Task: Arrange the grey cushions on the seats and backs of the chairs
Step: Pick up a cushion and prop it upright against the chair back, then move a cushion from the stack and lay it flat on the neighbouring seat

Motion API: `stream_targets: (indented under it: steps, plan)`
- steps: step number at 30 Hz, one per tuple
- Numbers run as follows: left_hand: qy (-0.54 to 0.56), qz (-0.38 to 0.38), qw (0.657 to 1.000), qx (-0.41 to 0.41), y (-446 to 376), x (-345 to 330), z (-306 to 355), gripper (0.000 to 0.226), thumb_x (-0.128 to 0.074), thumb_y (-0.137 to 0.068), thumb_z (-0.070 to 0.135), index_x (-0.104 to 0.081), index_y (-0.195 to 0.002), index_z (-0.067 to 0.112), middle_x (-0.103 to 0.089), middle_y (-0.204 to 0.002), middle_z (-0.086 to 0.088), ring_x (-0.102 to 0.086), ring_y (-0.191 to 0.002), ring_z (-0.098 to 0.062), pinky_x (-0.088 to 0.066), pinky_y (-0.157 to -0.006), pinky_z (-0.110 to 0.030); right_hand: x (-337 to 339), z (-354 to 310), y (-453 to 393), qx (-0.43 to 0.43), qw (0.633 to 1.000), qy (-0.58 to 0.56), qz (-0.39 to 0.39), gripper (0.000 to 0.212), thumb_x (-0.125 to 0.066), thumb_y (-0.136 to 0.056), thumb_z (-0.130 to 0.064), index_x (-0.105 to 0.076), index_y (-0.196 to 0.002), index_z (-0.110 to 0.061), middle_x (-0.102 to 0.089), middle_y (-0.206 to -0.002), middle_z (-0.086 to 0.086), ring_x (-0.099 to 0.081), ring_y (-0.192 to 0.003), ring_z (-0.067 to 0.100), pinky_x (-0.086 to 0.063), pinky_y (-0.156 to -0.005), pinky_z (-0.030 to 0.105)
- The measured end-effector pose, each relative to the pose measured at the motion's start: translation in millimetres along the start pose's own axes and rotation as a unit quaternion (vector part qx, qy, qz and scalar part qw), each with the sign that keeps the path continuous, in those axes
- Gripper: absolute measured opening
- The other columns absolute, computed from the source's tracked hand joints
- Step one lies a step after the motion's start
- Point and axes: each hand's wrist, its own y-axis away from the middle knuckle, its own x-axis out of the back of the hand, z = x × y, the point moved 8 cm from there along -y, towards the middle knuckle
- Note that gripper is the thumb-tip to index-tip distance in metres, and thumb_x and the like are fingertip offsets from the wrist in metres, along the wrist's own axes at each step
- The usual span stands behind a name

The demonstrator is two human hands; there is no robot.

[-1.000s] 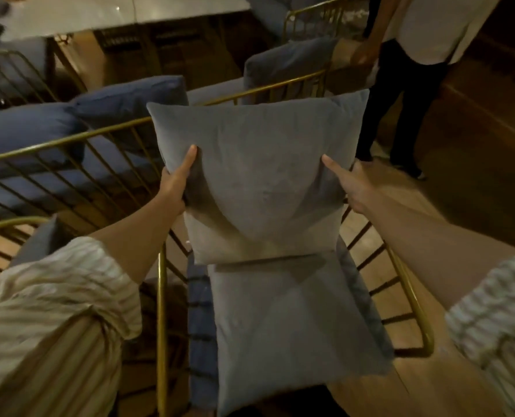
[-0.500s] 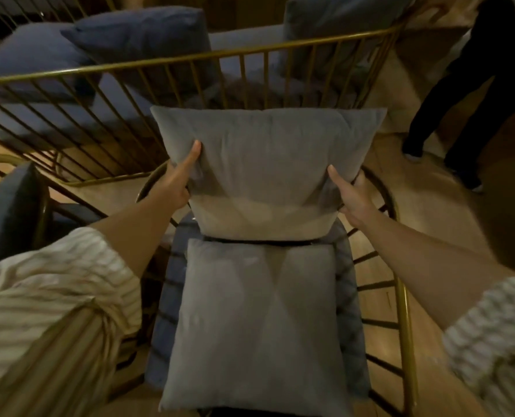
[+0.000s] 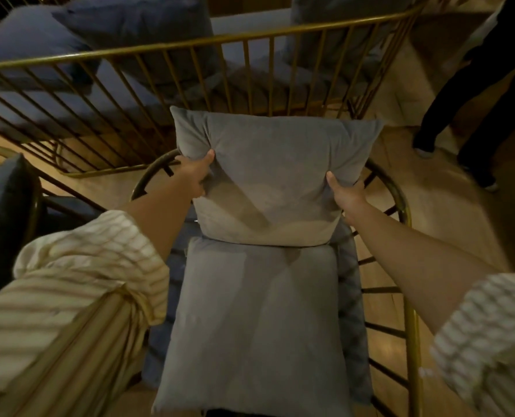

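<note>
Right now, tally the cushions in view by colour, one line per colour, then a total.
Grey cushions: 2, the back cushion gripped by the left hand and right hand, and the seat cushion.
Dark blue cushions: 4, at and.
Total: 6

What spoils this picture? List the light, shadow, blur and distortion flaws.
Head view: dim, warm light; shadows fall across the back cushion and seat cushion; wide-angle distortion bows the gold chair frame and railing; the striped sleeves and blue cushions at the edges are smeared, while the left hand and right hand are fairly sharp.
</note>
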Motion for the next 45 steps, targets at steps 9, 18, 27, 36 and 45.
stream_targets:
  steps: [9,18,27,36,45]
  plan:
    - [-0.218,-0.041,0.968,-0.118,78.5,17.9,-63.4,0.068,-0.054,-0.100,0.021,-0.016,-0.156,0.014,-0.029,-0.159,-0.011,-0.032,-0.144,-0.034,-0.031,-0.114,-0.039,-13.6,-16.3,96.4,0.232,0.883,0.406,0.036,0.106,-0.068,-0.088,-0.040,0.009,-0.157,-0.018,0.001,-0.165,0.020,-0.004,-0.151,0.040,-0.019,-0.118,0.054]
    - [-0.452,-0.028,0.871,-0.192,120.1,113.5,-89.2,0.091,-0.067,-0.092,0.033,-0.007,-0.158,0.013,0.002,-0.166,-0.011,-0.004,-0.153,-0.031,-0.019,-0.122,-0.043,-92.3,-23.6,216.1,0.333,0.725,0.598,-0.074,0.089,-0.056,-0.096,-0.038,0.003,-0.158,-0.016,0.004,-0.167,0.007,0.003,-0.154,0.028,-0.006,-0.122,0.052]
    - [-0.466,0.095,0.847,-0.237,171.3,326.8,-115.9,0.084,-0.066,-0.090,0.037,-0.018,-0.156,0.017,-0.015,-0.165,-0.006,-0.013,-0.152,-0.030,-0.018,-0.121,-0.053,-235.2,-10.8,383.6,0.432,0.727,0.524,-0.102,0.078,-0.057,-0.095,-0.041,-0.019,-0.156,-0.010,-0.016,-0.164,0.010,-0.013,-0.152,0.028,-0.014,-0.121,0.053]
    - [-0.477,0.132,0.843,-0.212,224.1,564.7,-176.8,0.091,-0.060,-0.091,0.048,-0.007,-0.157,0.014,-0.008,-0.166,-0.008,-0.005,-0.153,-0.029,-0.008,-0.122,-0.054,-408.7,47.1,546.2,0.437,0.712,0.520,-0.176,0.084,-0.051,-0.097,-0.050,-0.009,-0.158,-0.012,0.000,-0.167,0.008,-0.001,-0.154,0.028,-0.009,-0.121,0.054]
    - [-0.453,0.172,0.864,-0.136,229.4,681.4,-221.1,0.103,-0.072,-0.082,0.047,-0.008,-0.157,0.018,-0.006,-0.165,-0.005,0.000,-0.153,-0.031,-0.008,-0.120,-0.059,-514.8,67.5,593.9,0.398,0.751,0.477,-0.223,0.086,-0.059,-0.091,-0.053,-0.019,-0.155,-0.011,-0.026,-0.160,0.011,-0.025,-0.146,0.032,-0.028,-0.117,0.052]
